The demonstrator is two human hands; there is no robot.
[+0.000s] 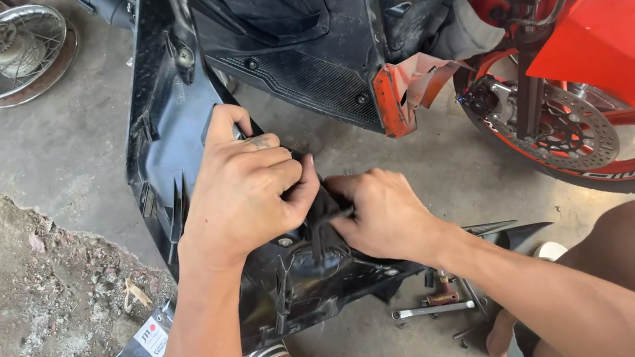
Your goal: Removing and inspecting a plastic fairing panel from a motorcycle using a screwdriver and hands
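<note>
Both hands hold a big black plastic cover [177, 99]. The left hand [242, 186] grips its edge tight. The right hand [383, 215] pinches maybe a small black clip [322, 207].

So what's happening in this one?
A person crouches on a concrete floor beside a red scooter, working on a large black plastic body panel. The left hand grips the panel's edge, and the right hand pinches a small black part against it. A wrench lies on the floor below, and a spoked wheel lies farther off.
</note>
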